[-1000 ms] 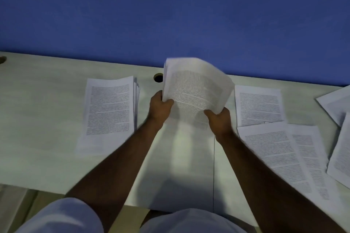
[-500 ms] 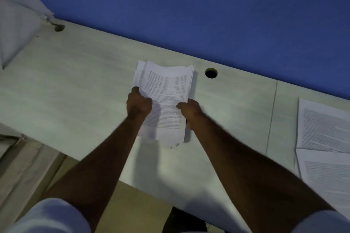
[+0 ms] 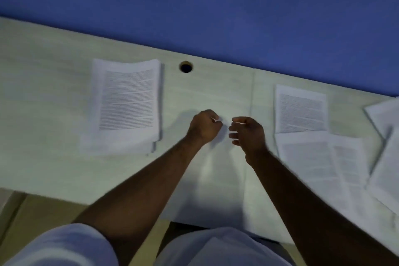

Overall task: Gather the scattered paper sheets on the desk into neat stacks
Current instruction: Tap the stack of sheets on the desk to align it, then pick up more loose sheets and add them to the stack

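Nothing is held: the left hand [image 3: 205, 126] is curled into a narrow grip, the right hand [image 3: 248, 133] loosely curled, between stack [image 3: 127, 103] and sheets [image 3: 301, 110] on the table [image 3: 43, 93].

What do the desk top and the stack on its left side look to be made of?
Desk top: apparently pale wood-grain laminate with a matte finish, showing faint streaks and a panel seam. Stack: thin white printed paper, with text lines on top and layered sheet edges along the right side.
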